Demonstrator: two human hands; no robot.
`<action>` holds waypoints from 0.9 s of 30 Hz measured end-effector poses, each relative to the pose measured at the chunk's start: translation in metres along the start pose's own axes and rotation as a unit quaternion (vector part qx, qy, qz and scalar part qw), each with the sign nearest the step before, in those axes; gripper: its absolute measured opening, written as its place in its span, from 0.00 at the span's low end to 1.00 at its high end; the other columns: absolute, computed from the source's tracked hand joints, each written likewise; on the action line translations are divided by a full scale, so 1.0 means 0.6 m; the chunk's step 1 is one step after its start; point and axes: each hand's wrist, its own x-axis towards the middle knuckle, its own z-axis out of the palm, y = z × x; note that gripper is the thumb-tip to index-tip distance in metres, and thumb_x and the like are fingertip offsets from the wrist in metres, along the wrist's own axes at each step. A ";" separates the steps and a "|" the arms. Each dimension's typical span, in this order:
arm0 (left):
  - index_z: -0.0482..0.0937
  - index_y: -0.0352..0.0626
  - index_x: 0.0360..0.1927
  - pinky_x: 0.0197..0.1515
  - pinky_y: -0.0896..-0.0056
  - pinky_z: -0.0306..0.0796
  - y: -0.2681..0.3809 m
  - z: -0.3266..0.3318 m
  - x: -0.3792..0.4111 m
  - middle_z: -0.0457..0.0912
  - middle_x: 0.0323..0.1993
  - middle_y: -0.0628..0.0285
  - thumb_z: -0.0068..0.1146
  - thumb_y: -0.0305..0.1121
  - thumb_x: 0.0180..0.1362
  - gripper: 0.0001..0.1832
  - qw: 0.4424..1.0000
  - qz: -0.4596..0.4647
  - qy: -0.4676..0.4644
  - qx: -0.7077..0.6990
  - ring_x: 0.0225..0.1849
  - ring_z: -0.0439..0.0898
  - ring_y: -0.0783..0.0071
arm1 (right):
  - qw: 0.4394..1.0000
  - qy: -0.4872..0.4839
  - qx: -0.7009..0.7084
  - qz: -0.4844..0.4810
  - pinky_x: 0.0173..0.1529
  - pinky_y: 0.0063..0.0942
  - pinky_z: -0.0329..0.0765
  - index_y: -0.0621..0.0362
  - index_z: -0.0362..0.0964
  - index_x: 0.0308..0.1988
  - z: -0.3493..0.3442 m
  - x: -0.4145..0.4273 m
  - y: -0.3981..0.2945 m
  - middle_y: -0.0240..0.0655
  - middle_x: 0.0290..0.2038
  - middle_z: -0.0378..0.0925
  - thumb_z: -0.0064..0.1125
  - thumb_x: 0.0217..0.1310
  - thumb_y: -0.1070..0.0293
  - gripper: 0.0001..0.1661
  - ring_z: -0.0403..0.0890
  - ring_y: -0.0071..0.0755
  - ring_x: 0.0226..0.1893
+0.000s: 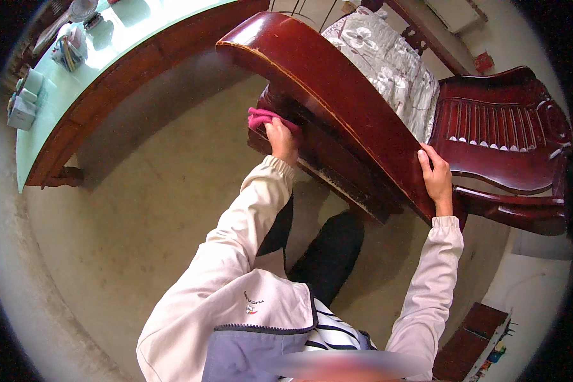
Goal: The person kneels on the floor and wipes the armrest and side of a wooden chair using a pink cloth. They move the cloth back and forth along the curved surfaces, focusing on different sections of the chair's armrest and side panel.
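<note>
A dark red, polished wooden armrest (310, 71) curves across the upper middle, its lower edge worn to a pale line. Below it runs the wooden side frame (336, 167) of the same seat. My left hand (282, 138) grips a bright pink cloth (263, 118) against this frame, under the armrest's front end. Part of the cloth is hidden by my fingers. At the armrest's rear end rests my right hand (435, 176), thumb and fingers on the wood, close to the slatted backrest (494, 124).
A grey floral cushion (382, 71) covers the seat. To the left stands a curved-looking wooden table (100, 102) with a glass top, bearing a tissue box (22, 113) and a holder of pens (68, 53). A low brown cabinet (472, 341) is at lower right. My legs (327, 253) are beside the frame.
</note>
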 end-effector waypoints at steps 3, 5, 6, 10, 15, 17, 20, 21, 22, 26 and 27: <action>0.68 0.43 0.57 0.42 0.61 0.75 -0.024 -0.001 0.018 0.75 0.45 0.61 0.39 0.40 0.74 0.16 0.997 0.046 0.062 -0.008 0.42 0.77 0.67 | 1.000 -0.003 -0.003 0.008 0.58 0.40 0.76 0.60 0.78 0.55 -0.002 0.002 -0.003 0.52 0.51 0.82 0.52 0.73 0.49 0.27 0.82 0.55 0.54; 0.68 0.43 0.57 0.47 0.54 0.76 -0.052 -0.062 0.086 0.75 0.49 0.59 0.37 0.41 0.73 0.16 0.991 0.093 0.061 0.070 0.48 0.76 0.62 | 1.000 -0.004 -0.002 -0.008 0.58 0.40 0.76 0.61 0.78 0.55 0.003 0.014 -0.015 0.52 0.51 0.82 0.52 0.73 0.49 0.27 0.82 0.55 0.54; 0.69 0.36 0.57 0.50 0.58 0.74 -0.038 -0.053 0.075 0.76 0.47 0.56 0.37 0.40 0.75 0.19 0.996 -0.043 0.073 -0.013 0.46 0.77 0.62 | 1.000 -0.002 -0.009 -0.004 0.58 0.40 0.76 0.61 0.78 0.55 0.003 0.007 -0.006 0.52 0.51 0.82 0.52 0.73 0.49 0.27 0.82 0.55 0.54; 0.71 0.41 0.55 0.41 0.62 0.73 0.023 -0.025 0.018 0.77 0.43 0.63 0.40 0.38 0.74 0.15 0.997 -0.073 -0.001 -0.033 0.40 0.75 0.72 | 1.000 0.010 -0.010 -0.007 0.58 0.40 0.76 0.60 0.78 0.55 -0.002 -0.002 0.005 0.52 0.51 0.82 0.52 0.73 0.49 0.27 0.83 0.55 0.54; 0.72 0.38 0.54 0.51 0.56 0.70 -0.026 -0.052 0.043 0.78 0.43 0.56 0.42 0.37 0.73 0.15 0.957 0.174 0.052 0.228 0.46 0.78 0.59 | 1.000 -0.002 -0.005 0.013 0.59 0.40 0.76 0.59 0.78 0.55 0.000 -0.001 0.000 0.51 0.51 0.83 0.53 0.73 0.49 0.26 0.82 0.55 0.54; 0.71 0.32 0.53 0.54 0.48 0.67 -0.064 -0.104 0.103 0.79 0.44 0.44 0.43 0.34 0.69 0.16 0.886 0.312 0.084 0.333 0.47 0.77 0.42 | 1.000 0.005 -0.004 -0.008 0.59 0.40 0.76 0.59 0.78 0.55 0.001 0.006 0.001 0.50 0.52 0.82 0.53 0.72 0.49 0.27 0.82 0.55 0.54; 0.72 0.31 0.46 0.48 0.40 0.68 -0.092 -0.153 0.138 0.77 0.40 0.32 0.44 0.32 0.67 0.13 0.857 0.203 0.079 0.467 0.44 0.76 0.29 | 1.000 -0.001 -0.003 0.003 0.59 0.40 0.76 0.59 0.78 0.55 0.001 0.003 0.002 0.50 0.52 0.82 0.53 0.72 0.49 0.27 0.82 0.54 0.54; 0.72 0.31 0.46 0.49 0.40 0.68 -0.103 -0.153 0.132 0.78 0.40 0.32 0.44 0.32 0.66 0.13 0.849 0.230 0.071 0.470 0.44 0.76 0.29 | 1.000 -0.002 -0.004 0.010 0.59 0.40 0.76 0.59 0.78 0.55 -0.003 0.002 0.001 0.50 0.52 0.82 0.53 0.72 0.49 0.27 0.82 0.54 0.54; 0.72 0.31 0.45 0.49 0.40 0.68 -0.114 -0.159 0.127 0.78 0.40 0.32 0.45 0.32 0.66 0.13 0.838 0.260 0.067 0.475 0.45 0.76 0.29 | 1.000 -0.004 0.002 0.013 0.59 0.40 0.76 0.59 0.78 0.55 0.000 0.002 -0.003 0.50 0.52 0.82 0.53 0.72 0.49 0.27 0.82 0.54 0.54; 0.73 0.32 0.46 0.48 0.40 0.69 -0.165 -0.157 0.088 0.79 0.38 0.31 0.50 0.32 0.64 0.13 0.852 0.204 0.066 0.477 0.45 0.78 0.30 | 1.000 -0.010 0.001 0.007 0.59 0.39 0.76 0.59 0.78 0.55 0.006 0.009 0.007 0.50 0.52 0.82 0.53 0.73 0.50 0.26 0.82 0.54 0.55; 0.73 0.31 0.46 0.48 0.41 0.70 -0.164 -0.148 0.079 0.79 0.37 0.31 0.51 0.32 0.63 0.14 0.856 0.157 0.072 0.487 0.44 0.78 0.32 | 1.000 -0.008 0.002 0.007 0.59 0.39 0.76 0.59 0.78 0.55 0.005 0.007 0.008 0.50 0.52 0.82 0.53 0.73 0.50 0.26 0.82 0.54 0.55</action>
